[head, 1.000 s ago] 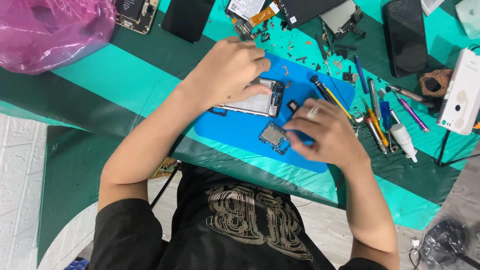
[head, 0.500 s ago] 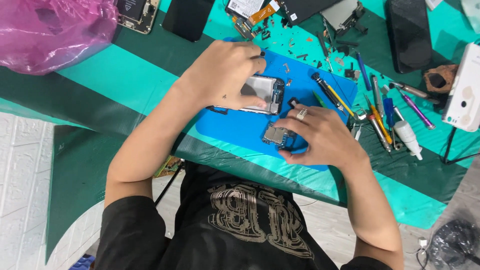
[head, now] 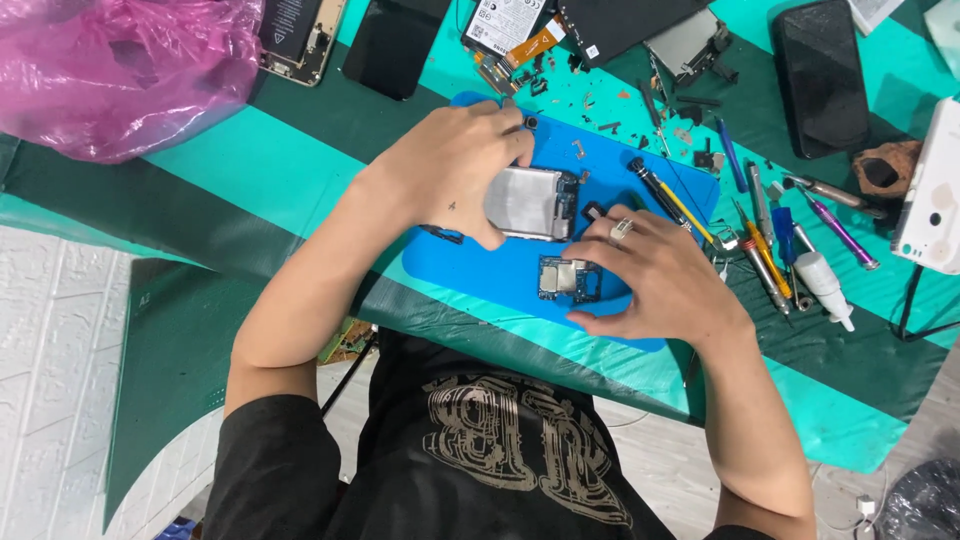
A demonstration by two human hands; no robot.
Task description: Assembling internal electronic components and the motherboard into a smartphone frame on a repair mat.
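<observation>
My left hand (head: 450, 185) grips an opened phone body (head: 535, 203) with a silver shield, holding it tilted over a blue work mat (head: 640, 165). My right hand (head: 655, 280), a ring on one finger, rests on the mat with fingers spread. Its thumb and fingertips lie just right of a small circuit board (head: 565, 280). The board lies flat on the mat below the phone body. A black and yellow screwdriver (head: 668, 198) lies on the mat beyond my right fingers.
Several hand tools (head: 775, 245) and a small white bottle (head: 825, 285) lie right of the mat. A black phone (head: 820, 75), a white device (head: 935, 195), loose screws and phone parts (head: 520, 30) sit farther back. A pink plastic bag (head: 120, 70) fills the far left.
My left hand has raised and tilted the phone body, so its silver side shows. My right hand has slid off the circuit board to the right, uncovering it.
</observation>
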